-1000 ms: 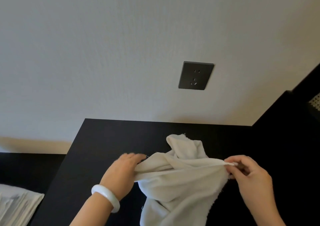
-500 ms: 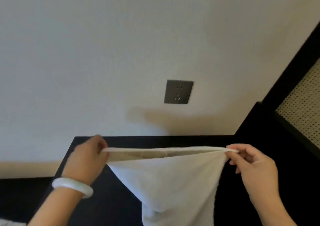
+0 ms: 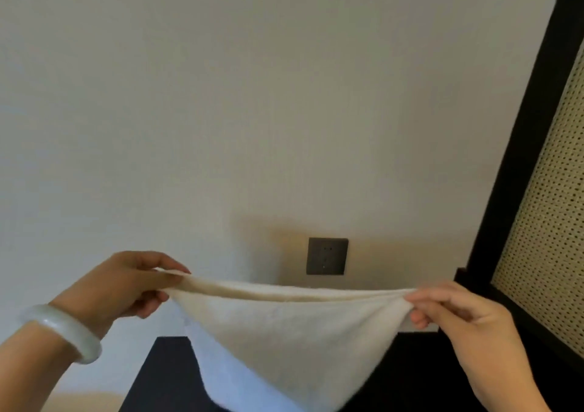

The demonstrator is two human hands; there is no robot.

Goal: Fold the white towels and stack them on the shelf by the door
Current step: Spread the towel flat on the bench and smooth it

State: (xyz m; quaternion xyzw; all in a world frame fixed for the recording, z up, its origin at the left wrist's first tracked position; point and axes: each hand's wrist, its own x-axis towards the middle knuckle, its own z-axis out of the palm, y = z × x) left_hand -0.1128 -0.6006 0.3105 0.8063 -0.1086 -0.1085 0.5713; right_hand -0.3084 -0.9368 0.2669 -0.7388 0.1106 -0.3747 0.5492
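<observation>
- A white towel (image 3: 284, 326) is held up in the air, stretched between the two hands, in front of a pale wall (image 3: 221, 111) and above a dark surface (image 3: 158, 380).
- Its top edge is drawn into a shallow, sagging line; below it the cloth hangs in a rounded pouch, and its lower end is cut off by the bottom of the view.
- Whether the towel touches the surface cannot be told.
- One top corner is pinched by the left hand (image 3: 123, 288): the thumb and fingers (image 3: 151, 258) are closed on the hem, with the other fingers curled beneath.
- The opposite corner is pinched by the right hand (image 3: 464, 317), its fingers (image 3: 426, 298) closed on the bunched cloth.
- A pale bangle (image 3: 63, 332) is worn on the left wrist.
- A dark grey wall socket (image 3: 327, 256) is seen just above the towel's top edge, between the hands.
- At the right, a black frame (image 3: 518, 146) is set around a perforated woven panel (image 3: 553, 222).
</observation>
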